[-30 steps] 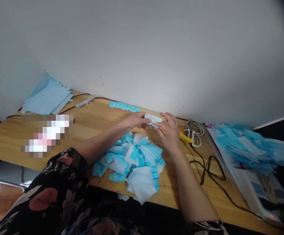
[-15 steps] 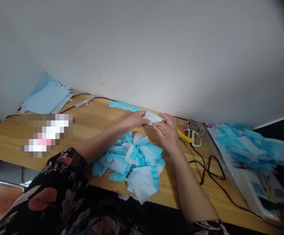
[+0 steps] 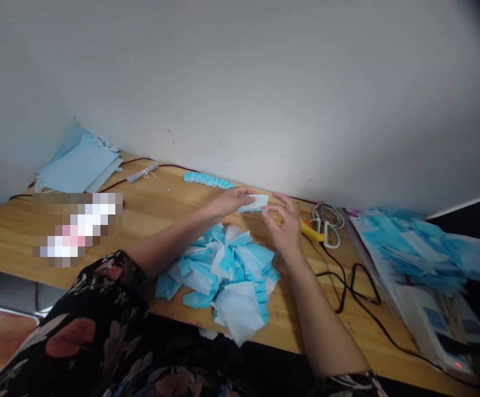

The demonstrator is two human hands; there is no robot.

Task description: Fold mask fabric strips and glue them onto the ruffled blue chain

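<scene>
My left hand (image 3: 236, 200) grips a small folded piece of white and light-blue non-woven fabric (image 3: 258, 202) between thumb and fingers. At the piece's lower right corner, the thumb and index finger of my right hand (image 3: 288, 225) pinch its edge, while the other fingers stay raised. Below both hands lies a loose pile of crumpled blue and white fabric pieces (image 3: 243, 259). Just behind my left hand, a row of small folded blue pieces (image 3: 209, 179) runs along the wall.
Flat blue face masks (image 3: 80, 162) are stacked at the far left, near a grey strip (image 3: 143, 172) tied with white cord. To the right are white-handled scissors (image 3: 331, 234), a yellow tool (image 3: 312, 230), a black cable (image 3: 359, 292), more blue fabric (image 3: 430, 248) and a white device (image 3: 430, 325).
The fabric piece has gone from a wide, rounded shape to a narrower fold. My right hand has shifted slightly down, its upper fingers now off the piece.
</scene>
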